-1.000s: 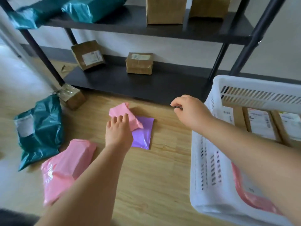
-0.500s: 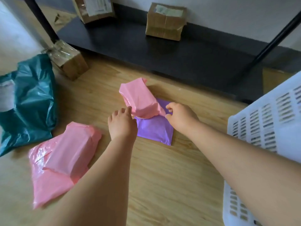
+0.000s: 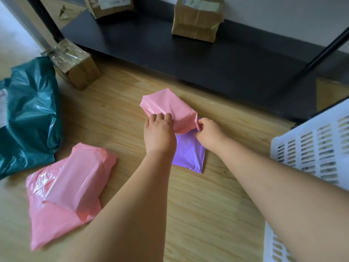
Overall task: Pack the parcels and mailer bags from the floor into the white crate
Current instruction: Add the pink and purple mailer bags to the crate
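Head camera looked down at the wooden floor, and from where I stood much of the work was not finished. Left of the left hand lay a big pink mailer bag, and further left a dark green mailer bag. Beyond that bag sat a taped brown parcel, also on the floor. The white crate stood to the right of the right hand; only its slotted wall showed, so I could not tell how full it was. Two more cardboard boxes rested on the low black shelf beyond both hands, apart from the floor things.

Between the hands was a small pink mailer bag, lying partly on a purple mailer bag. The left hand reached forward, palm down, with its fingers curled over the near edge of the small pink bag. The right hand came in from the right side, its fingers closed in a pinch on the loose right corner of the same bag. Both forearms stretched out low over the floor. I judged that this was the start of a pick-up, with at least five pieces not yet packed.
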Motion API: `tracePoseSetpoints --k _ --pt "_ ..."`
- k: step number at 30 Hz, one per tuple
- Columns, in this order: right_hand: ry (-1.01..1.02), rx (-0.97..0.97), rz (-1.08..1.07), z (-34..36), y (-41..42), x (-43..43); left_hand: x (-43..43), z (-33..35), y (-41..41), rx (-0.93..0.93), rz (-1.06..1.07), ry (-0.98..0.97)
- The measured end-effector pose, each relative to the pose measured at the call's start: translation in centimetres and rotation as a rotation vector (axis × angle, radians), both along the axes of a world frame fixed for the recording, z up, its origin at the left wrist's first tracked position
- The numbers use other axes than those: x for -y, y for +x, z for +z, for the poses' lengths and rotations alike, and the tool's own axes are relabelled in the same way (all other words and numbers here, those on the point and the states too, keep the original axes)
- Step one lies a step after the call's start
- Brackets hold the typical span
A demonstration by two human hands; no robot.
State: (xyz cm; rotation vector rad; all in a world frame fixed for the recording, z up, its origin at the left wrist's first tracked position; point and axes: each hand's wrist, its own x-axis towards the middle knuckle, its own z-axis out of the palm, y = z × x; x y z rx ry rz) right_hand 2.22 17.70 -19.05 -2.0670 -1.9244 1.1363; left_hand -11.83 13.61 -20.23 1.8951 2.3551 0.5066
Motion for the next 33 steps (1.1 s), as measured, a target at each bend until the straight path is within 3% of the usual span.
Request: tracePoseSetpoints --k 5,13,20,26,33 --pt "0.131 0.075 0.001 4.6 2.1 0.6 -0.1 3.4 1.9 0.037 0.003 0.162" --pt "0.273 0.094 -0.014 14.5 6.3 5.1 1.6 12.5 4.9 0.237 -0.013 0.208" --pt "0.377 0.083 -0.061 22.3 10.3 10.8 5.9 20.3 7.5 0.582 0.124 0.007" --pt "0.603 0.101 -0.014 27.9 12.6 16.5 10.1 25.5 9.4 0.78 0.083 -0.055" --pt "0.556 0.028 -0.152 31.3 15.0 20.3 13.9 29.9 11.2 0.951 0.071 -0.078"
